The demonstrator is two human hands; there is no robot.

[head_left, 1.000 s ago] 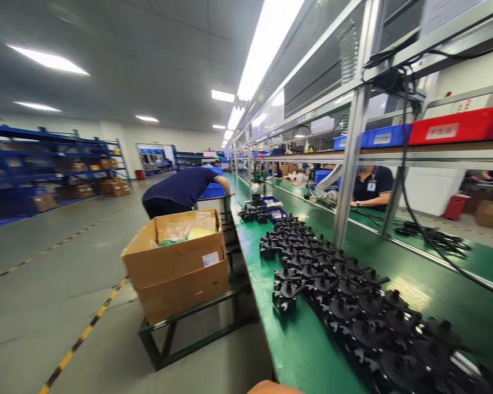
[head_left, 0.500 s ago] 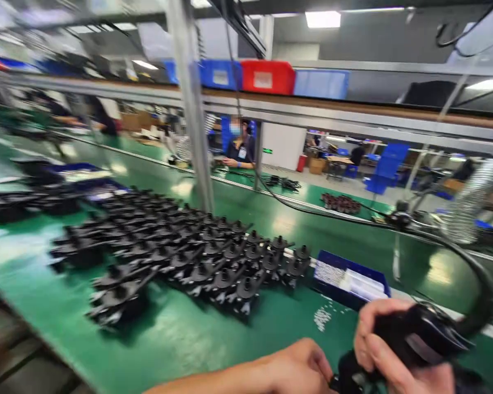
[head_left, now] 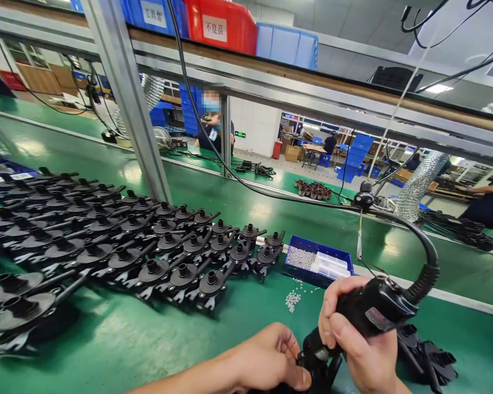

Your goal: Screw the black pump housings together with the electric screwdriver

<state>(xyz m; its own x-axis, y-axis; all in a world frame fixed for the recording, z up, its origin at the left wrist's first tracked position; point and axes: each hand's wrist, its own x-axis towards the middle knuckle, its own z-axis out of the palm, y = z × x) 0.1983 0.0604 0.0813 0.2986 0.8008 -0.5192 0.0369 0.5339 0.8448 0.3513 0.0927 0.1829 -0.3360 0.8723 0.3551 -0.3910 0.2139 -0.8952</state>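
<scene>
My right hand (head_left: 355, 334) is wrapped round a black corded electric screwdriver (head_left: 376, 306), tilted with its nose down to the left. The screwdriver's lower end meets a black plastic part (head_left: 318, 377) at the bottom edge of the view. My left hand (head_left: 273, 355) grips that part with thumb and bent fingers; most of it is hidden or cut off. Ahead of both hands stands a blue tray (head_left: 318, 276) with small metal nuts (head_left: 299, 257) and a clear plastic box (head_left: 331, 266). Several loose nuts (head_left: 292, 300) lie on the green table before it.
Rows of black disc-shaped assemblies (head_left: 183, 274) fill the table's left side. More black parts (head_left: 427, 355) lie at right. A metal post (head_left: 127, 98) and a shelf with blue and red bins (head_left: 219, 24) rise ahead. The black cord (head_left: 429, 246) arches at right. A co-worker (head_left: 213, 128) sits beyond.
The view has turned right and steadied, so the assemblies, tray and bins appear further left. Both hands keep their holds on the screwdriver and the black part.
</scene>
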